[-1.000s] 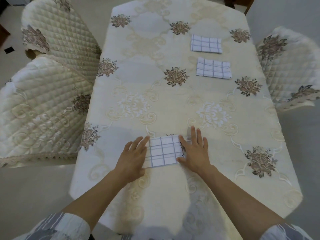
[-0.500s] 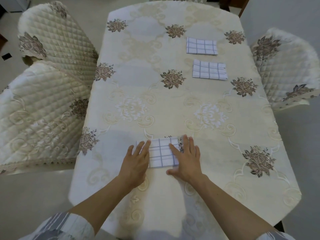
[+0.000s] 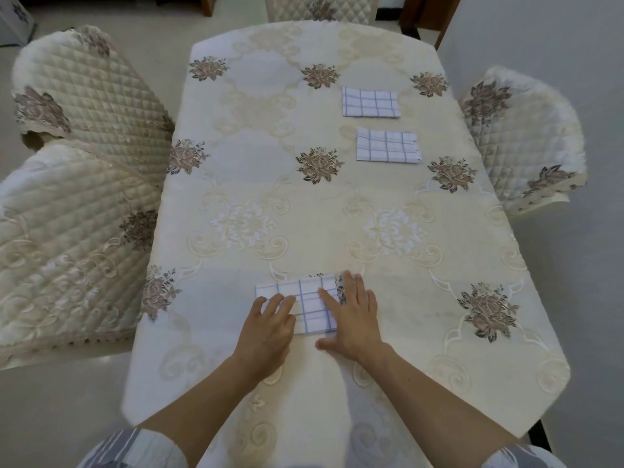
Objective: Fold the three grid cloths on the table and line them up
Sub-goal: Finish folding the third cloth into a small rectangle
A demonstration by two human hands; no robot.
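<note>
While both hands lie flat and open, gripping nothing, the third grid cloth sits folded at the near edge of the desk, pinned under them. The left hand presses its left half; the right hand covers its right end, fingers spread. The likely risk: lifting or sliding either palm could drag the top layer, opening the fold or skewing it. The smooth embroidered tablecloth may also let it slip when it is carried to the line. Well apart, far right, the two finished cloths lie one behind the other: the farther cloth and the nearer folded cloth. Quilted floral chairs flank the desk, two at left and one at right, on a pale floor.
</note>
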